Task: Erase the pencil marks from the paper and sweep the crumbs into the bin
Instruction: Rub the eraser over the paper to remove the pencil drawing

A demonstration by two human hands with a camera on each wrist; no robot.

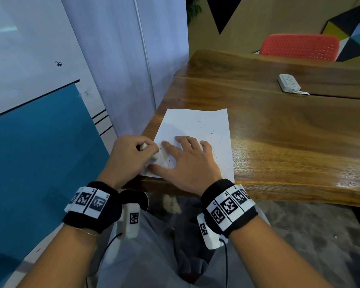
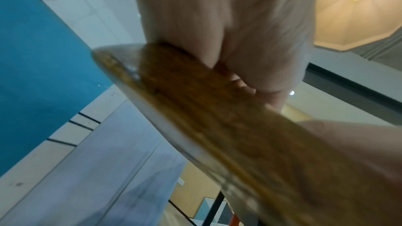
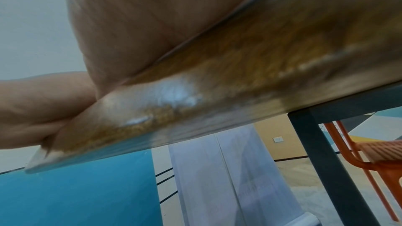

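Risking a torn paper (image 1: 197, 129) at the table's (image 1: 279, 142) near-left corner: left hand (image 1: 129, 154) pinching the eraser (image 1: 143, 146), right hand (image 1: 187, 161) pressing flat, fingers spread.

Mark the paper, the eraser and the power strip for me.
paper (image 1: 204, 123): head view, bare upper part of the sheet.
eraser (image 1: 143, 146): head view, white end showing between left-hand fingers.
power strip (image 1: 288, 82): head view, top face.
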